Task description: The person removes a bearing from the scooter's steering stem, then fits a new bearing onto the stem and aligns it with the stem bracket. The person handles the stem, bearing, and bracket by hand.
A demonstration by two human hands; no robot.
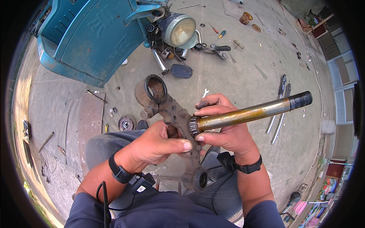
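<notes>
A rusty lower fork yoke (179, 116) is held up before me, with one round clamp end at upper left and the other low near my knees. From its middle a greasy steering stem (245, 114) juts out to the right, dark and apparently threaded at its tip. A tapered roller bearing (194, 125) sits around the stem's base, against the yoke. My left hand (159, 142) grips the yoke's middle, thumb on top. The fingers and thumb of my right hand (228, 125) close around the bearing from both sides; some fingertips are hidden behind the yoke.
A blue three-wheeler body (94, 42) with a headlight (182, 30) stands ahead. On the ground lie two fork tubes (279, 114), a screwdriver (222, 34), an open-end wrench (205, 93), a brake drum assembly (127, 122) and a rusty can (245, 18). Cables hang from both wrist straps.
</notes>
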